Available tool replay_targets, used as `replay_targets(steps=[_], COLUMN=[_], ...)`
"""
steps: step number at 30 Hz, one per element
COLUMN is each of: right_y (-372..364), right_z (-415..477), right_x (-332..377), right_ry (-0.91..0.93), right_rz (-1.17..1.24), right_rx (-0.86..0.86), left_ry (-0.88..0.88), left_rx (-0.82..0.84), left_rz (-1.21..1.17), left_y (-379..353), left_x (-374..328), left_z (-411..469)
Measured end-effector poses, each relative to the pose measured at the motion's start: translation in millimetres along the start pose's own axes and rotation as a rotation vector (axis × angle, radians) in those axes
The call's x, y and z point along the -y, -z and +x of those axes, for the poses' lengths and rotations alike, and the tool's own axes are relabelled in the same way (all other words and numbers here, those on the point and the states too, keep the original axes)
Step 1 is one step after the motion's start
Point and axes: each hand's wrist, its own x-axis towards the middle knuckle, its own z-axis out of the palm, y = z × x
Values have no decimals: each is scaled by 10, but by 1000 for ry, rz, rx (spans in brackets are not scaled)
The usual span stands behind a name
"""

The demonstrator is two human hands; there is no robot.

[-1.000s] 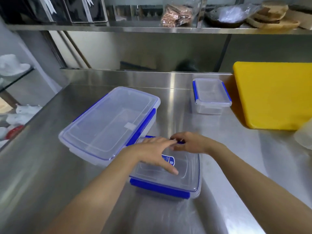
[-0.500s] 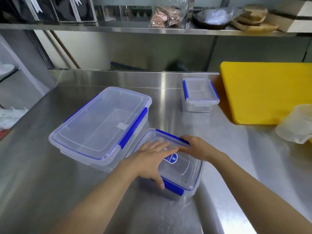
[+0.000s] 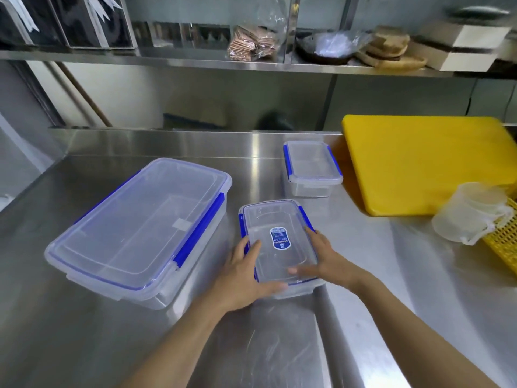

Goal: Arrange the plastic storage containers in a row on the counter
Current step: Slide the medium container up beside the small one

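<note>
Three clear plastic containers with blue clips stand on the steel counter (image 3: 84, 331). The large container (image 3: 140, 228) is at the left. The small container (image 3: 312, 166) sits at the back, near the yellow board. The medium container (image 3: 277, 233), with a blue label on its lid, stands between them, lengthwise away from me. My left hand (image 3: 246, 273) grips its near left corner and my right hand (image 3: 321, 261) grips its near right side, thumbs on the lid.
A yellow cutting board (image 3: 419, 163) lies at the right back. A translucent jug (image 3: 472, 214) and a yellow basket (image 3: 503, 247) sit at the right edge. A steel shelf (image 3: 195, 61) with packets and boards hangs above the counter.
Both hands have turned the medium container from crosswise to lengthwise and slid it right, away from the large container. The hands went from resting on the lid to gripping its sides.
</note>
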Motion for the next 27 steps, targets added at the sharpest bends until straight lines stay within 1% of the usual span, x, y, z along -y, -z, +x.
replay_targets(steps=[2, 4, 6, 10, 13, 17, 22, 27], right_y=[57, 89, 84, 24, -11, -42, -4, 79], right_z=[33, 77, 146, 282, 392, 584, 919, 1346], right_x=[-2, -10, -12, 29, 71, 137, 278, 388], right_ry=[20, 48, 96, 153, 188, 176, 175, 173], right_rz=[-117, -225, -278, -372, -346, -372, -408, -528], right_rx=[192, 265, 241, 125, 56, -36, -55, -74], left_ry=[21, 22, 25, 14, 27, 37, 90, 167], left_rx=[129, 157, 108, -53, -116, -204, -343, -383], left_rz=[148, 218, 216, 238, 226, 166, 94, 106], left_y=[-23, -41, -35, 48, 139, 218, 283, 363], left_x=[45, 87, 105, 153, 210, 289, 350, 382], left_z=[-3, 11, 55, 183, 281, 439, 717, 1095])
